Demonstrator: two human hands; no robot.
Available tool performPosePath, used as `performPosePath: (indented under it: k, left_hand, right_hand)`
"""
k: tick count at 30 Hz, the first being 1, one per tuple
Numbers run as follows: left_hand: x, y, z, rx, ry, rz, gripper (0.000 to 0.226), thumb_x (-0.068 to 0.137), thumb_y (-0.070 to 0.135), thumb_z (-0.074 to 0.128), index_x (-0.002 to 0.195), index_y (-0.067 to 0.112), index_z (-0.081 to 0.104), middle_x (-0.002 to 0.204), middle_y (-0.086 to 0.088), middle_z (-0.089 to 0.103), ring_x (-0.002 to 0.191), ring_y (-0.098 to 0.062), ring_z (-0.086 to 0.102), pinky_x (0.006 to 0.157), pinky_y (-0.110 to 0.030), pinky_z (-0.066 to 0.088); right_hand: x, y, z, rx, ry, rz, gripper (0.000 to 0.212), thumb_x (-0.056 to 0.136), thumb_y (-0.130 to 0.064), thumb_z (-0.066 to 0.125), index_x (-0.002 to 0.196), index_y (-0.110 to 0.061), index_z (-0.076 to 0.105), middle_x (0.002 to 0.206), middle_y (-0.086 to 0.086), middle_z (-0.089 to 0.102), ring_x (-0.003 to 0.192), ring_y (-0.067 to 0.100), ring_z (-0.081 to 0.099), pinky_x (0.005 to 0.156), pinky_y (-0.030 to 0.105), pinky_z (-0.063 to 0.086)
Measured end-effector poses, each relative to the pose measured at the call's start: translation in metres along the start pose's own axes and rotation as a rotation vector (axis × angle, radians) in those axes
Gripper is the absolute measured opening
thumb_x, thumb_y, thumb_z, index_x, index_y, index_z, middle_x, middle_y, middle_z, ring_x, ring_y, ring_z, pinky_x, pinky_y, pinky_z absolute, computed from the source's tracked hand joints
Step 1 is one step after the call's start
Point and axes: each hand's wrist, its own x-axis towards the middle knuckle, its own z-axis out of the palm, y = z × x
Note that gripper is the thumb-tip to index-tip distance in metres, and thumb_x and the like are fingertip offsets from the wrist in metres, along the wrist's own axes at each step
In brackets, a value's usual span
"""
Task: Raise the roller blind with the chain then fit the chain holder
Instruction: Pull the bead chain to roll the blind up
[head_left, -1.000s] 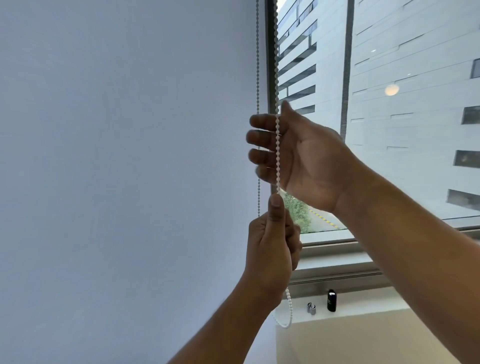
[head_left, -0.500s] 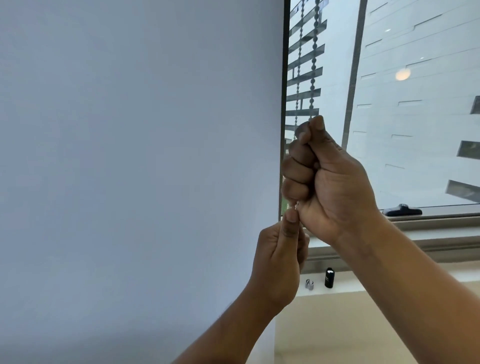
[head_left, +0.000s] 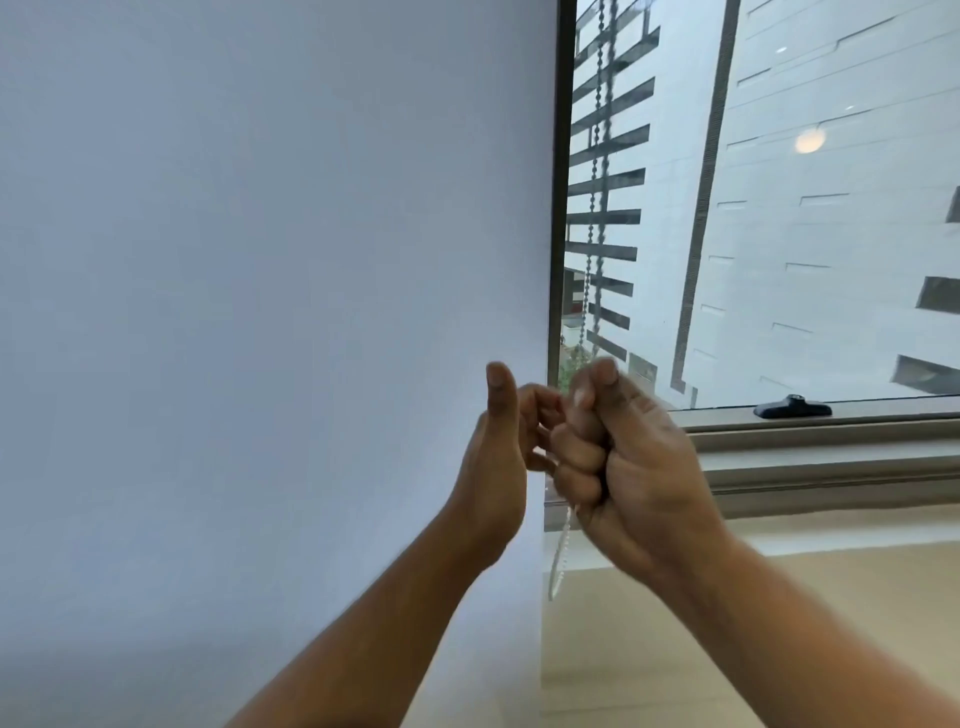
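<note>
Two bare forearms rise from the bottom edge and meet at mid-frame, with open air on either side of them and above. The right hand (head_left: 631, 457) is a tight fist, fingers curled fully round the bead chain (head_left: 597, 208) and thumb pressed on top. The left hand (head_left: 498, 462) sits just beside it with its thumb straight up and its fingers half curled toward the right knuckles. Blur hides whether they touch the chain. Below the fist a short white loop of small round beads hangs slack. Above it two strands run up nearly parallel, dark against the glass. A smooth, plain pale wall (head_left: 260, 260) fills the left and ends at the dark vertical window frame (head_left: 558, 208). Farther right lies the stepped grey sill (head_left: 831, 467), with a black window handle (head_left: 792, 406) above it. Beyond the glass is a pale building (head_left: 831, 260) with dark slots.
</note>
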Motion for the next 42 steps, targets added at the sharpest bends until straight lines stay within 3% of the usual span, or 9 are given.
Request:
performPosePath:
  k: [11, 16, 21, 26, 29, 32, 36, 39, 42]
  left_hand:
    - [0.032, 0.088, 0.016, -0.305, -0.17, 0.009, 0.063, 0.1, 0.06, 0.024, 0.086, 0.011, 0.06, 0.071, -0.006, 0.06, 0.06, -0.023, 0.057, 0.057, -0.033, 0.04]
    - [0.033, 0.096, 0.026, -0.308, -0.143, -0.017, 0.056, 0.099, 0.061, 0.026, 0.064, 0.018, 0.035, 0.055, 0.001, 0.033, 0.041, -0.01, 0.024, 0.046, -0.025, 0.016]
    - [0.029, 0.089, 0.032, -0.329, -0.106, 0.029, 0.054, 0.096, 0.064, 0.028, 0.063, 0.022, 0.019, 0.049, 0.007, 0.019, 0.04, -0.009, 0.012, 0.041, -0.019, 0.012]
    - [0.021, 0.064, 0.037, -0.332, -0.06, 0.024, 0.054, 0.094, 0.064, 0.029, 0.065, 0.02, 0.015, 0.051, 0.003, 0.013, 0.042, -0.011, 0.007, 0.044, -0.023, 0.005]
    - [0.011, 0.037, 0.035, -0.324, -0.027, -0.014, 0.053, 0.091, 0.064, 0.031, 0.059, 0.022, 0.021, 0.047, 0.007, 0.018, 0.039, -0.008, 0.009, 0.042, -0.019, 0.008]
    - [0.004, 0.018, 0.031, -0.319, 0.022, -0.047, 0.051, 0.084, 0.066, 0.036, 0.055, 0.025, 0.027, 0.045, 0.009, 0.021, 0.037, -0.007, 0.011, 0.04, -0.015, 0.012]
    - [0.005, 0.009, 0.028, -0.33, 0.048, -0.023, 0.052, 0.086, 0.064, 0.037, 0.052, 0.026, 0.031, 0.043, 0.01, 0.023, 0.035, -0.007, 0.013, 0.041, -0.016, 0.014]
    - [0.007, 0.007, 0.027, -0.271, 0.037, -0.016, 0.053, 0.086, 0.067, 0.036, 0.05, 0.027, 0.034, 0.042, 0.012, 0.025, 0.035, -0.006, 0.015, 0.039, -0.014, 0.017]
    - [0.011, 0.006, 0.027, -0.242, 0.046, -0.041, 0.054, 0.084, 0.069, 0.036, 0.049, 0.029, 0.033, 0.044, 0.012, 0.024, 0.036, -0.006, 0.016, 0.038, -0.014, 0.019]
  right_hand:
    - [-0.025, 0.033, -0.01, -0.039, 0.068, 0.111, 0.039, 0.063, -0.046, 0.083, 0.062, -0.015, 0.059, 0.06, 0.001, 0.013, 0.039, 0.003, 0.019, 0.034, 0.011, 0.017]
    - [-0.024, 0.028, -0.011, -0.049, 0.108, 0.111, 0.027, 0.077, -0.034, 0.062, 0.057, -0.015, 0.059, 0.05, -0.006, 0.02, 0.038, 0.003, 0.018, 0.036, 0.013, 0.013]
    - [-0.026, 0.03, -0.017, -0.032, 0.084, 0.098, 0.043, 0.057, -0.048, 0.088, 0.057, -0.015, 0.059, 0.05, -0.005, 0.018, 0.038, 0.004, 0.018, 0.035, 0.012, 0.019]
    - [-0.029, 0.046, -0.04, -0.056, 0.08, 0.113, 0.052, 0.043, -0.053, 0.092, 0.053, -0.013, 0.058, 0.043, -0.004, 0.024, 0.033, 0.005, 0.019, 0.037, 0.01, 0.023]
    - [-0.034, 0.06, -0.064, -0.193, 0.062, 0.158, 0.053, 0.048, -0.058, 0.088, 0.055, -0.013, 0.062, 0.039, 0.0, 0.031, 0.029, 0.006, 0.024, 0.038, 0.011, 0.023]
    - [-0.033, 0.053, -0.085, -0.549, -0.057, 0.186, 0.049, 0.067, -0.064, 0.074, 0.06, -0.017, 0.065, 0.041, -0.001, 0.043, 0.035, 0.01, 0.034, 0.04, 0.018, 0.027]
    - [-0.006, 0.012, -0.088, -0.866, -0.087, 0.137, 0.035, 0.092, -0.038, 0.056, 0.07, -0.017, 0.073, 0.067, -0.003, 0.072, 0.064, 0.005, 0.06, 0.063, 0.019, 0.044]
    - [0.029, -0.023, -0.074, -0.781, 0.008, 0.108, 0.038, 0.092, -0.038, 0.048, 0.089, -0.009, 0.072, 0.086, 0.011, 0.075, 0.081, 0.02, 0.068, 0.081, 0.042, 0.05]
    - [0.061, -0.056, -0.037, -0.469, -0.038, 0.127, 0.043, 0.091, -0.044, 0.044, 0.093, -0.01, 0.071, 0.088, 0.011, 0.076, 0.082, 0.024, 0.071, 0.076, 0.038, 0.053]
